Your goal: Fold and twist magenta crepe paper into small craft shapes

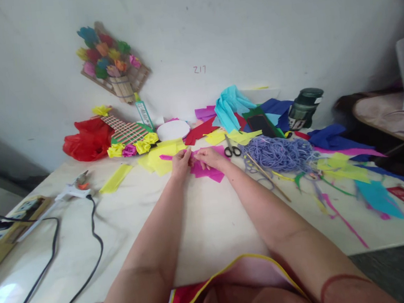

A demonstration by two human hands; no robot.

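Both hands meet over a pile of magenta crepe paper (215, 175) in the middle of the table. My left hand (182, 163) is closed in a pinch, and a magenta paper strip (166, 157) sticks out from its left side. Close beside it, my right hand (210, 159) has its fingers bent together near the left fingertips; what they grip is too small to make out. Yellow paper sheets (160, 161) lie just beyond my left hand. Black-handled scissors (232, 151) rest to the right of my right hand.
Purple-blue yarn (280, 153), a wooden stick (270, 178) and paper scraps lie right. A glue gun (74, 191) with a cord and a power strip (13, 222) are left. Behind stand a glue bottle (144, 112), a stick craft (124, 130) and a dark jar (304, 108).
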